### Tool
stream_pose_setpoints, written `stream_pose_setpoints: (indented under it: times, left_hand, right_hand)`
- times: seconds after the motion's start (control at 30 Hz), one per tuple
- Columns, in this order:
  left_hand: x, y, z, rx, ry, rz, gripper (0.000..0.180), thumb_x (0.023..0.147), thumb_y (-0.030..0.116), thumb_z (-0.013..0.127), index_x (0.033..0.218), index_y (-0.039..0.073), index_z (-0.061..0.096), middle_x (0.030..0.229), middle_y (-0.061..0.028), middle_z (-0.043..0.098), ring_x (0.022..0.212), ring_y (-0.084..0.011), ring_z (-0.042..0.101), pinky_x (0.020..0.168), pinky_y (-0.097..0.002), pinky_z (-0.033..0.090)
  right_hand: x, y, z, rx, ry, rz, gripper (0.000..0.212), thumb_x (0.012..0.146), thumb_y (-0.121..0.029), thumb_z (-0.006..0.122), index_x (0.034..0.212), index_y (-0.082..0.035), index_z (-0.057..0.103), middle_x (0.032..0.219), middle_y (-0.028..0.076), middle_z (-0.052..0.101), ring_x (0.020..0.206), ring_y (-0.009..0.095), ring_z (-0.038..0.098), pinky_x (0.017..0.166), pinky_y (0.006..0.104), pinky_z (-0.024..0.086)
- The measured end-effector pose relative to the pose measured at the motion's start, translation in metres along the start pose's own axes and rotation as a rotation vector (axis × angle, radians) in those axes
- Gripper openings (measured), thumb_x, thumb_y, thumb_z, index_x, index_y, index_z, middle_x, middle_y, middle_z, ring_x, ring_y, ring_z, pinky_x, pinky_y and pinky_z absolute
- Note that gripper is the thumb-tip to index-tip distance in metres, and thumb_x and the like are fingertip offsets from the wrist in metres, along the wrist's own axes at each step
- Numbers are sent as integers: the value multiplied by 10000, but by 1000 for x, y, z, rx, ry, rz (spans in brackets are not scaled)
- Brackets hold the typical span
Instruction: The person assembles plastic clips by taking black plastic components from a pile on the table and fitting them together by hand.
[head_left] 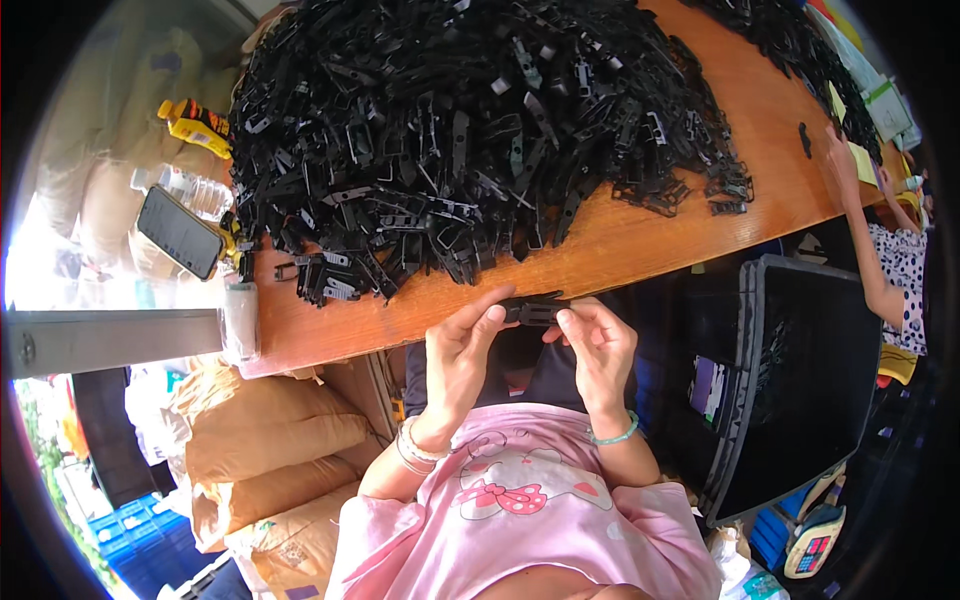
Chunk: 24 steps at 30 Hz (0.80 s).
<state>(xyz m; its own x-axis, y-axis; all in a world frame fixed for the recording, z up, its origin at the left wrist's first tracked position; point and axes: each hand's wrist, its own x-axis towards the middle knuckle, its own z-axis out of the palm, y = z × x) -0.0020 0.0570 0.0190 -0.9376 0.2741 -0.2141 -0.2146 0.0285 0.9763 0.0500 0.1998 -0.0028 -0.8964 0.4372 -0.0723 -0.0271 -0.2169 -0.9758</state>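
Between my two hands, just off the table's near edge, is a small black plastic part point(535, 311), long and narrow with slots in it. My left hand point(463, 350) pinches its left end between thumb and fingers. Its right end is gripped by my right hand point(598, 350), thumb toward me. Beyond my hands, a large heap of similar black plastic parts point(450, 140) covers much of the wooden table point(600, 235). Some of those pieces lie loose along the heap's near edge.
At the left stand a phone point(180, 232), a clear bottle point(195, 190) and a yellow bottle point(195, 127). Brown sacks point(265, 425) are stacked lower left. A large black crate point(800, 390) sits at my right. Another person's arm point(850, 190) reaches over the table's far right.
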Motion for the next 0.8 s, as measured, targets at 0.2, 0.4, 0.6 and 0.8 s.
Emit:
stream_pose_setpoints:
  times: [0.2,0.4,0.6,0.8]
  left_hand:
    - [0,-7,7,-368,-172,-170,268,880,84,600,1109,-47,553,1003,-80,616,911,-123,582,825,-263,474]
    - [3,7,-3,-93,-233,-129,199,852,103,647,991,-19,575,867,-49,625,772,-96,585,693,-235,483]
    - [11,11,1,-61,-305,-100,153,854,145,655,871,1,608,727,-13,614,626,-56,549,560,-202,440]
    - [64,77,3,623,-365,653,257,783,134,690,959,-31,602,897,-170,604,843,-328,588,744,-367,480]
  right_hand:
    - [-3,9,7,-198,-14,-263,112,783,-21,689,785,43,598,722,72,598,593,120,590,543,230,444]
    - [2,3,-12,-267,-220,-74,153,745,-56,736,805,22,619,701,44,596,578,95,571,523,214,436]
    - [10,5,-7,78,-207,102,139,783,48,661,909,72,608,799,76,591,654,120,613,544,197,459]
    - [34,7,-38,340,-134,75,85,818,56,587,904,54,589,824,176,658,704,156,638,539,228,466]
